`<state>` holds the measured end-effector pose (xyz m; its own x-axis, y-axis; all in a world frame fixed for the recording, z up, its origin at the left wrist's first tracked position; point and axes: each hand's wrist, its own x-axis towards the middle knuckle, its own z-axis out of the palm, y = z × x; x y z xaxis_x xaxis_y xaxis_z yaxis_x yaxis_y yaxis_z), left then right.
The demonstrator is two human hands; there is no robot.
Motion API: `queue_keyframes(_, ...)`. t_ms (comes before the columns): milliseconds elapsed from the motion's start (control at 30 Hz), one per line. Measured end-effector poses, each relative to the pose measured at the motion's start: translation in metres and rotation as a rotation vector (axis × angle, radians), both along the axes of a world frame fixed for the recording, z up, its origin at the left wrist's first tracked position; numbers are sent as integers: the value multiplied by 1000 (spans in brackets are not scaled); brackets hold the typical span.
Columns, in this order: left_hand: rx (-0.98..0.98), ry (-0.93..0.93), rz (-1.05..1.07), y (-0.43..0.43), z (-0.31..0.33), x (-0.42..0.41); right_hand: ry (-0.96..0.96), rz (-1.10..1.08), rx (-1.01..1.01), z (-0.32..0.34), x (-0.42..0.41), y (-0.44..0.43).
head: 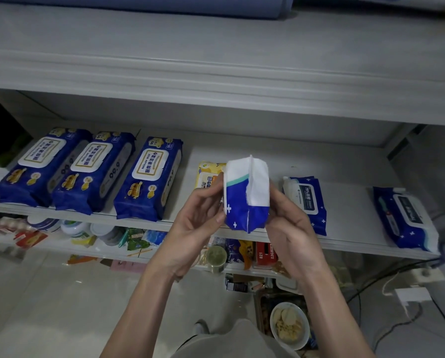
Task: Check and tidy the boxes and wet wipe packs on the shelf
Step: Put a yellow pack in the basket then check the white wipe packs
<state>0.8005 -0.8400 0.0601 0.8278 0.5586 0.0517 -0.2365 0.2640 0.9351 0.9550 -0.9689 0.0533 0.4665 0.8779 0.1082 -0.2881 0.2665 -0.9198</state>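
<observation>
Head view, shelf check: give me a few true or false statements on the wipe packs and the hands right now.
1. Both hands hold one blue and white wet wipe pack up in front of the shelf. True: left hand, right hand.
2. Three dark blue kitchen wipe packs lie side by side at the shelf's left. True.
3. The yellow pack lies at the shelf's far right end. False: it lies mid-shelf, behind the held pack.
4. The held pack shows its lid to the camera. False: its seamed side faces the camera.
</observation>
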Motion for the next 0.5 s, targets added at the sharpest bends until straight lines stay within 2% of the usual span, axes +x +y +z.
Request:
queue_keyframes(333, -41, -28, -8, 3, 2, -1, -26, -15, -7, 6, -1, 0)
queue_keyframes(500, -7, 17, 1, 4, -2, -1, -25, -10, -20, 4, 1, -1)
